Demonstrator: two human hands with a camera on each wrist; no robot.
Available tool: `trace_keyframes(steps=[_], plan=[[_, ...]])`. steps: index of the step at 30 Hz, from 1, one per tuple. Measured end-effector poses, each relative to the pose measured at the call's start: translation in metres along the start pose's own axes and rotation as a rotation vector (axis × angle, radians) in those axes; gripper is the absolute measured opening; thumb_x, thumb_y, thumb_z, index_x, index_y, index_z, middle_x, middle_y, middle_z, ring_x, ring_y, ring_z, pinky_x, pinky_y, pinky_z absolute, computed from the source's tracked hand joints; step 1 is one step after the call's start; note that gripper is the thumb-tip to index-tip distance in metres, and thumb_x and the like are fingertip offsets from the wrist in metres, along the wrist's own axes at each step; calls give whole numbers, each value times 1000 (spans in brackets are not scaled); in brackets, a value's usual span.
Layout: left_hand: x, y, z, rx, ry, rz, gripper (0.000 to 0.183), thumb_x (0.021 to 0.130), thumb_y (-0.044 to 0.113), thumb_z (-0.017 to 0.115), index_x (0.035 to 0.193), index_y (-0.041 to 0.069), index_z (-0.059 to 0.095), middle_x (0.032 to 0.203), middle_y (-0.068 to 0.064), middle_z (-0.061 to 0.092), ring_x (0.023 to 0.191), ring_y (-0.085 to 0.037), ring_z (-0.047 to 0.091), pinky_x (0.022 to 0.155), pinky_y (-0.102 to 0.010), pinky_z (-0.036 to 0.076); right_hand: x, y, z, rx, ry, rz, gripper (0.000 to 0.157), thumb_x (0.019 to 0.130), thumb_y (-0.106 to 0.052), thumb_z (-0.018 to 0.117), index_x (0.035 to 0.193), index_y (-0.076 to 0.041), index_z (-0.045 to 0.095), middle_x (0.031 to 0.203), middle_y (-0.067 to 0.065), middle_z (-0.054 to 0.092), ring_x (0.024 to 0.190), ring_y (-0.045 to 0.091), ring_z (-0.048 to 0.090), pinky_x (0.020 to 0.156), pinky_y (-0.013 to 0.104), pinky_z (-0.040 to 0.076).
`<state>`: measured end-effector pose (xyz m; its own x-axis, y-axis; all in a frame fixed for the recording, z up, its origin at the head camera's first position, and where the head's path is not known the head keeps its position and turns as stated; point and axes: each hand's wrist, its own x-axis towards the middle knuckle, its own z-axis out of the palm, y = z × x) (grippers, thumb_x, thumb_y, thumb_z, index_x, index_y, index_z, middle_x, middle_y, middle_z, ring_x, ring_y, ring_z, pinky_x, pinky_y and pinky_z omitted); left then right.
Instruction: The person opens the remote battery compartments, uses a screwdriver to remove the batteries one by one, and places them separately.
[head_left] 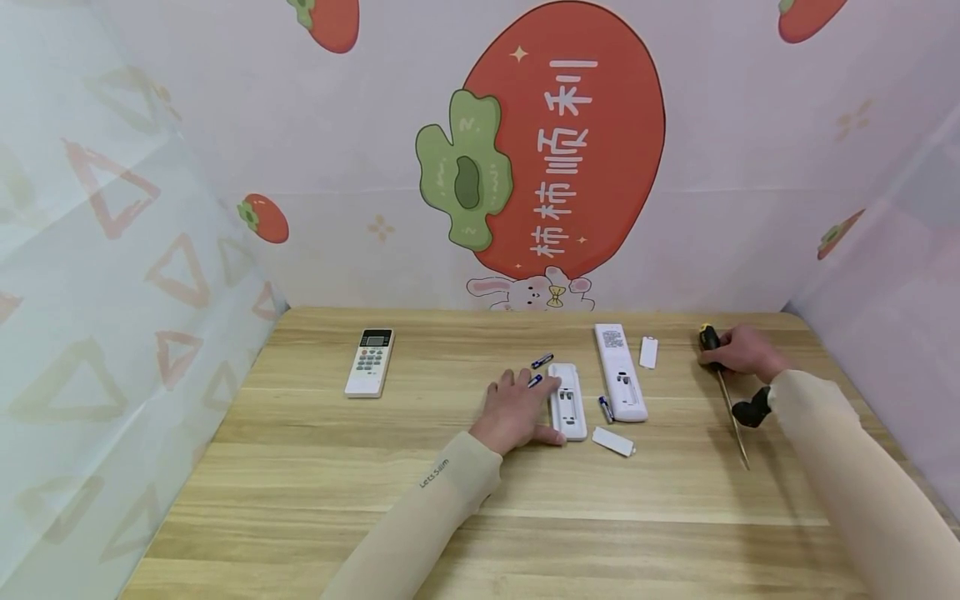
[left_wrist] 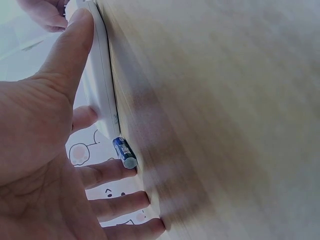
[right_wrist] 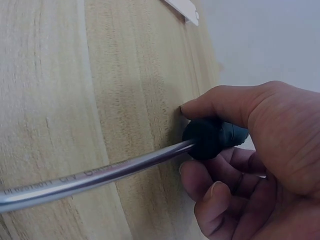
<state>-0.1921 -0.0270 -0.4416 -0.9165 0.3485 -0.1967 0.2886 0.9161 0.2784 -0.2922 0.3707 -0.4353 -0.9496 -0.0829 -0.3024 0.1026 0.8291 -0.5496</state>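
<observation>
My left hand [head_left: 516,411] is spread beside a small white remote control [head_left: 576,423], its battery bay facing up. The thumb lies against the near end and the index fingertip touches the upper part; the other fingers stretch out towards a blue battery [left_wrist: 125,153] beyond the remote. At the right, my right hand [head_left: 742,350] grips a long screwdriver by its black and yellow handle [head_left: 708,337], thumb and fingers around it. The metal shaft [right_wrist: 125,166] points back towards the near side of the table.
A longer white remote [head_left: 621,375] lies face down, with a battery [head_left: 606,409] beside it. Two loose battery covers, one near [head_left: 613,442] and one far [head_left: 648,352], rest close by. Another battery [head_left: 542,361] lies behind. A keypad remote [head_left: 370,364] sits at the left.
</observation>
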Motion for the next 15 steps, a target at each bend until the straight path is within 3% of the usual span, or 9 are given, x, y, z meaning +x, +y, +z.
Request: trace_keyframes(steps=[15], plan=[[0,1,0,6,-4,-4,90,74,59,82,153,35,46,151,-13,43,142,-41,34,112,-61,31,-5,-4,2,14,6,-10,34,90,-26,72,91,7,63,77,8,65,66,16,62,58,31,51]])
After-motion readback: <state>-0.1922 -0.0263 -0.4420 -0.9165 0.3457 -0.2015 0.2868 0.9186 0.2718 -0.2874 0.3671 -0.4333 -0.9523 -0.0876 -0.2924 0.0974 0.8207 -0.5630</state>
